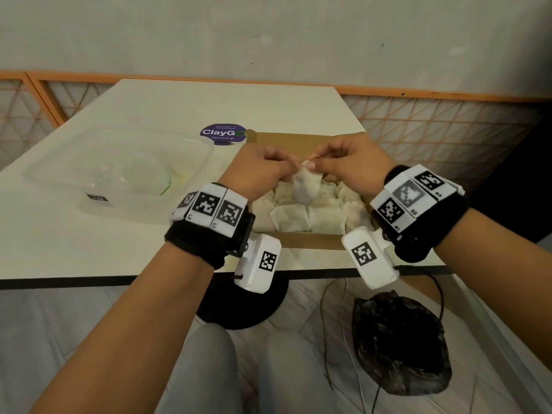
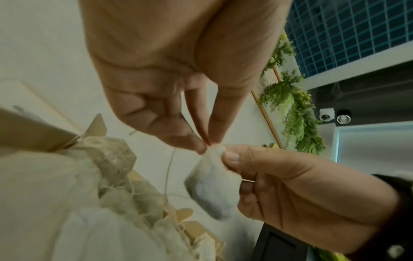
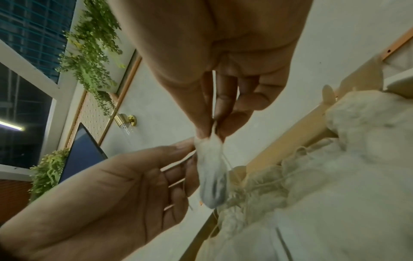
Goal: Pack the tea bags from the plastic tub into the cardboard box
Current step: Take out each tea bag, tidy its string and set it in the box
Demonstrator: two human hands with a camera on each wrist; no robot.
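Both hands hover over the open cardboard box, which holds several white tea bags packed side by side. Between them hangs one tea bag. My left hand pinches its top corner, and my right hand pinches the top just beside it. In the left wrist view my left hand pinches the tea bag and a thin string trails down from it. From the right wrist view my right hand grips the tea bag at its top. The clear plastic tub stands to the left and looks empty.
A round purple sticker lies on the white table behind the box. The table's near edge runs just under my wrists. A black plastic bag and loose cables lie on the floor to the right of my knees.
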